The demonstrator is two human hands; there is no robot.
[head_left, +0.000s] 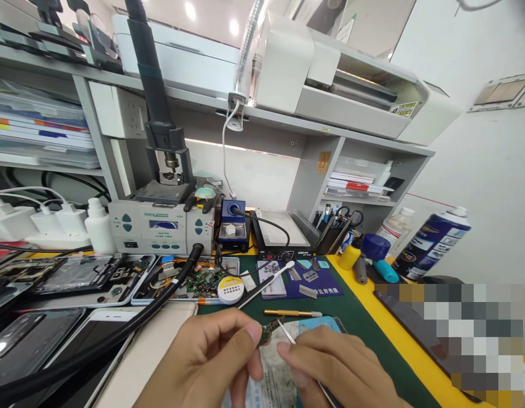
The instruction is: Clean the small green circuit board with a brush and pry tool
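Note:
A small green circuit board (268, 332) is pinched between the thumb and fingers of my left hand (220, 351). My right hand (334, 362) grips metal tweezers (286, 332), whose tip reaches the board's upper right end. Whether the tip touches the board, I cannot tell. Below both hands lies a stained white and blue cloth or paper sheet (274, 374) on the green mat (372, 340). Just beyond them rests a brass-coloured pen-shaped tool (287, 313), and a round white tin (230, 289) sits to the left of it.
A tray of circuit parts (194, 283) and several phones (105, 334) lie at the left, crossed by a thick black hose (156, 317). Behind stand a rework station (162, 226) and a heating plate (279, 232). A blue spray can (432, 241) and bottles stand at the right.

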